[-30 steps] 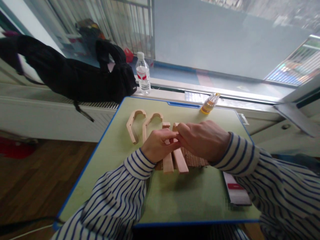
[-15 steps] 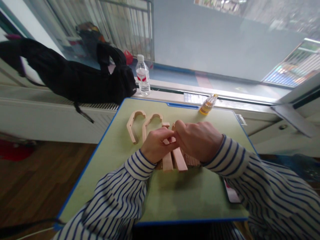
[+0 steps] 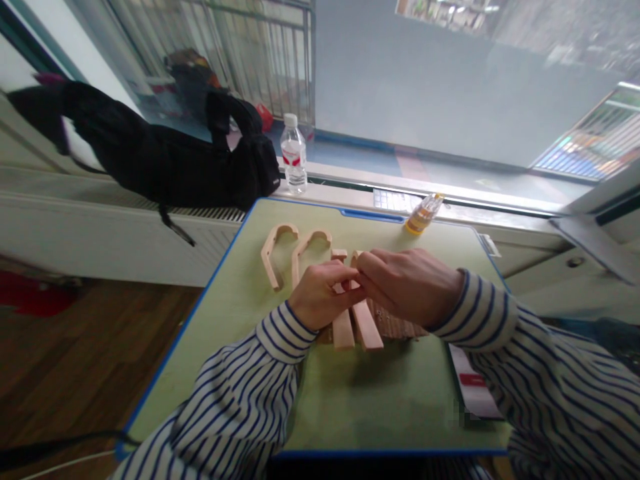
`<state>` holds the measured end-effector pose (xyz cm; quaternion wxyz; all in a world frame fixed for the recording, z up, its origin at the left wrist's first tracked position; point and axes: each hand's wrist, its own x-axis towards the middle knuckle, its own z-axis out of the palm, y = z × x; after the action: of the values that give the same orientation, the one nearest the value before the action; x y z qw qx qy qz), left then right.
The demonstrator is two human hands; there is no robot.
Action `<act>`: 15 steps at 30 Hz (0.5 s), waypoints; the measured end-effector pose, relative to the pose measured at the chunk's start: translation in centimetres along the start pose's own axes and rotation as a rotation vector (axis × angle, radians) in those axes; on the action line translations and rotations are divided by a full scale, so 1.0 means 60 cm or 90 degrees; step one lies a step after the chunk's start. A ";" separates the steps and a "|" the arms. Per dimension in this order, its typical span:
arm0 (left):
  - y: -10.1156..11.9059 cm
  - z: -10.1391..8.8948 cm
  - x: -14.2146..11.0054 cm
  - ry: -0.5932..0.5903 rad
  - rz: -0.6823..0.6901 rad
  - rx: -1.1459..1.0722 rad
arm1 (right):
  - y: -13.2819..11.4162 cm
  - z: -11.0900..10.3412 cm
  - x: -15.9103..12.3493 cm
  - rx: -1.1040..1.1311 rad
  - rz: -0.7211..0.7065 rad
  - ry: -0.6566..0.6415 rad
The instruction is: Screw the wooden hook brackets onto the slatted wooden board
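My left hand (image 3: pixel 320 293) and my right hand (image 3: pixel 407 283) meet over the middle of the table, their fingertips pinched together. What they pinch is hidden between the fingers. Below them lie two pale wooden strips, a left strip (image 3: pixel 343 332) and a right strip (image 3: pixel 369 328), side by side. A brown ribbed piece (image 3: pixel 397 325) shows partly under my right hand. To the left rest two curved wooden pieces, an outer hook-shaped piece (image 3: pixel 269 259) and an inner hook-shaped piece (image 3: pixel 297 259), the latter partly covered by my left hand.
A small bottle of amber liquid (image 3: pixel 421 217) leans at the back of the green, blue-edged table (image 3: pixel 240 320). On the sill stand a water bottle (image 3: pixel 295 160) and a black bag (image 3: pixel 175 163). A flat dark-edged item (image 3: pixel 473 383) lies by my right forearm.
The whole view has shifted slightly, so things appear further right and lower. My right wrist has swung a little to the right, uncovering more of the ribbed piece and the flat item.
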<state>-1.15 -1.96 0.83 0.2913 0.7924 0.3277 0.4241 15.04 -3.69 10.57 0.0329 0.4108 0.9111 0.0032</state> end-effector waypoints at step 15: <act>-0.005 -0.003 0.001 -0.057 0.023 -0.044 | -0.038 0.028 -0.009 -0.080 0.175 0.084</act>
<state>-1.36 -1.72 0.73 0.3250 0.8060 0.2853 0.4041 13.77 -5.63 8.87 -0.0020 0.5273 0.8447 0.0920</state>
